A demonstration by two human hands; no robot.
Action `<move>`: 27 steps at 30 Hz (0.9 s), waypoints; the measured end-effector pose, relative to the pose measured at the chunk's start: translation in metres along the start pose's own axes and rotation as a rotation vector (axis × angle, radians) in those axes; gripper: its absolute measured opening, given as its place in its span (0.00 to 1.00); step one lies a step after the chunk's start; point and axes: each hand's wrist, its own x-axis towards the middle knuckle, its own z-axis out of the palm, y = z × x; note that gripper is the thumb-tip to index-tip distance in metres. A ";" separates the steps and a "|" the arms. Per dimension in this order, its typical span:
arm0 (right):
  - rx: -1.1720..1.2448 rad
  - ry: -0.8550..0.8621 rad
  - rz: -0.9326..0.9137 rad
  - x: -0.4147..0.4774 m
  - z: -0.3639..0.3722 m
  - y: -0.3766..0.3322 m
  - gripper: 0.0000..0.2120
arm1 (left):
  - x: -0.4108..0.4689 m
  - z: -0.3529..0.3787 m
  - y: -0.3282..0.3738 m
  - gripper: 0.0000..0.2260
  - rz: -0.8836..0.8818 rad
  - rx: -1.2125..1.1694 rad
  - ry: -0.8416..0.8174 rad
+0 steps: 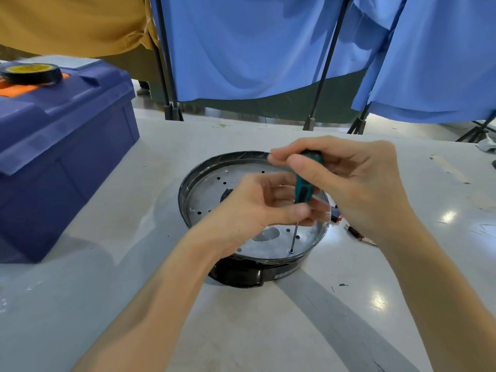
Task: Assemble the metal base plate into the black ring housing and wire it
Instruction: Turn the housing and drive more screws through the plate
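Both grip screwdriver (304,185): left hand (249,208) low, right hand (349,183) atop; metal base plate (271,249) inside black ring housing (241,273).

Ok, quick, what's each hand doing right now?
Left hand: pinches the screwdriver low on its handle.
Right hand: grips the handle's top.

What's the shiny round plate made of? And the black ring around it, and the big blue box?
The plate looks like bare metal: grey, dull-shiny, with punched holes. The ring seems glossy black plastic, catching light. The box is probably moulded blue plastic, smooth.
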 end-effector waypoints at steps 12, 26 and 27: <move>-0.061 0.042 -0.018 -0.001 -0.003 0.003 0.05 | 0.001 0.001 0.001 0.11 -0.028 0.006 -0.031; -0.118 0.126 -0.028 -0.005 -0.001 0.003 0.06 | 0.003 -0.002 0.000 0.11 0.018 -0.008 -0.008; -0.211 0.192 -0.056 -0.005 0.003 0.003 0.06 | 0.004 0.001 0.000 0.10 0.031 0.019 0.017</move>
